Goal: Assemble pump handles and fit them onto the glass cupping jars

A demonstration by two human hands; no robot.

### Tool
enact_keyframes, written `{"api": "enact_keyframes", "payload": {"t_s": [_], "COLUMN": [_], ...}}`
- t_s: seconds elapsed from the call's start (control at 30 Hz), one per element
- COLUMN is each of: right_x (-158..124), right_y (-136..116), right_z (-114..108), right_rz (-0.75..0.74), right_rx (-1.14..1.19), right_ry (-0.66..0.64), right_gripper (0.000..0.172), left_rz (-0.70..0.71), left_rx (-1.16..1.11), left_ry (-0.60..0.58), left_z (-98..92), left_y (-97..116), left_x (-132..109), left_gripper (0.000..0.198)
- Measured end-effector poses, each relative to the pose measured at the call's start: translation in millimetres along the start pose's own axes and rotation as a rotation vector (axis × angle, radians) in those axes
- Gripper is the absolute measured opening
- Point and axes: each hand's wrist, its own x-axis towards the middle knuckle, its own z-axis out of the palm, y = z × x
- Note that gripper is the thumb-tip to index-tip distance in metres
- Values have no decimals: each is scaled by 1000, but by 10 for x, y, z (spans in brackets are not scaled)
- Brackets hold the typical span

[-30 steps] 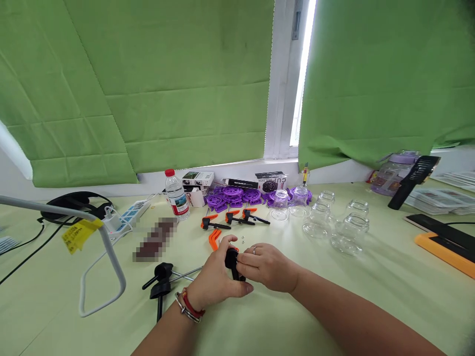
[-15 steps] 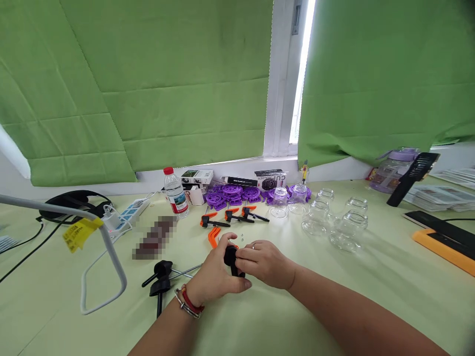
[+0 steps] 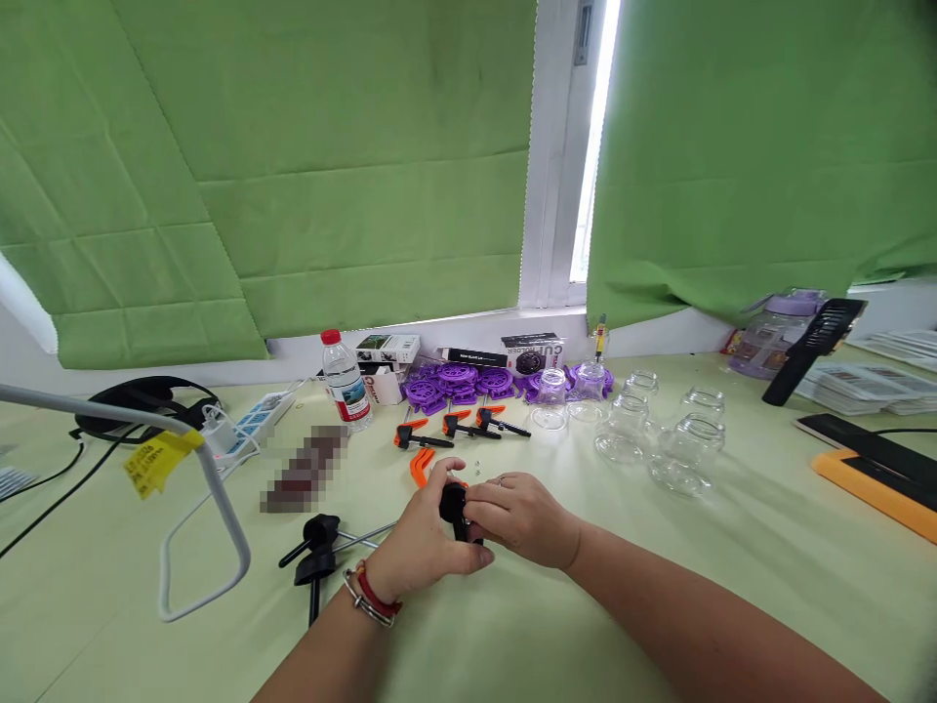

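Observation:
Both of my hands meet over the pale green table around one small black clamp part. My left hand, with a red and metal bracelet at the wrist, wraps round it from below. My right hand, wearing a ring, pinches its top with curled fingers. An orange clamp handle lies just beyond my left fingers. Two tiny metal beads rest on the table behind my hands.
Black clamp pieces with metal rods lie to the left. Three orange-and-black clamps, purple plastic parts, a water bottle and several glass jars stand farther back. A grey bent tube is at left, an orange-edged tray at right.
My hands and the black part have shifted slightly away from me and closed a little tighter on it. The view has tilted a bit; nothing else moved.

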Motion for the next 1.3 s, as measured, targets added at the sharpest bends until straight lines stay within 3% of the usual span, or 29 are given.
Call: {"api": "enact_keyframes", "payload": {"t_s": [0.17,0.57,1.3], "right_x": [-21,16,41], "right_y": [4,8,-4], "right_z": [24,-12,-81], "right_rz": [0,45,231], "right_rx": [79,130,300], "right_ry": [30,95,-158], "right_gripper": [25,19,18], "left_rz": [2,20,47], "left_rx": [18,40,172], "left_ry": [17,63,202], "left_z": [-17,-47,-106], "left_y": [-7,-70,25], "left_x": [12,28,9], "left_gripper": [83,83,74]}}
